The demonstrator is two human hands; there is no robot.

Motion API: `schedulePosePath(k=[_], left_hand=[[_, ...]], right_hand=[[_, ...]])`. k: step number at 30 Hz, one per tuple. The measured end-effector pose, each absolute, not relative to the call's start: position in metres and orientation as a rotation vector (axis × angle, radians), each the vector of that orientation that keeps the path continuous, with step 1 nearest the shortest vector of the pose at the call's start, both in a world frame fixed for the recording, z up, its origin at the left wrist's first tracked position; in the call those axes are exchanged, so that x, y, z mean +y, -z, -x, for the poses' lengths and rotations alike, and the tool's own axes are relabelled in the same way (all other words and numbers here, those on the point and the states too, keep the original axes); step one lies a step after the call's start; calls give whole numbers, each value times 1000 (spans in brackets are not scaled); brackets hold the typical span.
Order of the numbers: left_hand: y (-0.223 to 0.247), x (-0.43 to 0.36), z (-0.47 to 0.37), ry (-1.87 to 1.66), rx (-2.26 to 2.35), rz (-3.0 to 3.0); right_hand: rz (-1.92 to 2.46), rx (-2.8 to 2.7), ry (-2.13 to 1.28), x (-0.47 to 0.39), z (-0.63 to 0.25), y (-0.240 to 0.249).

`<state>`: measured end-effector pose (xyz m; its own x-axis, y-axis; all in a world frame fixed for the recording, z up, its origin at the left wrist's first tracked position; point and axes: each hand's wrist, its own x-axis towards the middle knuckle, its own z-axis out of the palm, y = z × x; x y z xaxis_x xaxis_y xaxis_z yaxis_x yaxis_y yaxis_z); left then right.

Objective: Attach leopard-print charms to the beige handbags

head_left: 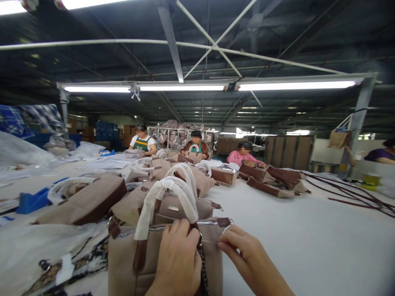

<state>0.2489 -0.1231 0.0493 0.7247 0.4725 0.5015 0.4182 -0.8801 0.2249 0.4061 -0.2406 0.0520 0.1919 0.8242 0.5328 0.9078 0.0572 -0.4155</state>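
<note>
A beige handbag (pixel 123 255) with brown leather trim stands upright in front of me. Its handles (pixel 166 187) are wrapped in white paper, and a silver zipper (pixel 206 223) runs along the top. My left hand (pixel 179 259) is closed over the bag's upper front, beside the right handle base, its fingertips partly hidden. A dark braided strap or chain (pixel 203 263) hangs just right of that hand. At the bag's right end, close to the brown zipper tab (pixel 224 222), my right hand (pixel 243 250) pinches something small and pale that I cannot make out.
More beige bags (pixel 89 197) lie behind and to the left. Blue holders (pixel 32 201), plastic sheeting and patterned straps (pixel 64 271) are at left. Brown-trimmed bags (pixel 271 181) and long brown straps (pixel 348 191) lie far right. Several people (pixel 143 142) work across the white table (pixel 296 246).
</note>
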Motion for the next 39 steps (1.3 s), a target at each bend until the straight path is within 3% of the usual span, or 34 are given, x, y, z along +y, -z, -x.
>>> schedulePosePath(k=[16, 39], left_hand=[[-52, -114, -235, -901, 606, -2607], [-69, -126, -224, -595, 852, -2542]], right_hand=[[1691, -1518, 220, -237, -396, -24], [1698, -1718, 204, -249, -390, -59]])
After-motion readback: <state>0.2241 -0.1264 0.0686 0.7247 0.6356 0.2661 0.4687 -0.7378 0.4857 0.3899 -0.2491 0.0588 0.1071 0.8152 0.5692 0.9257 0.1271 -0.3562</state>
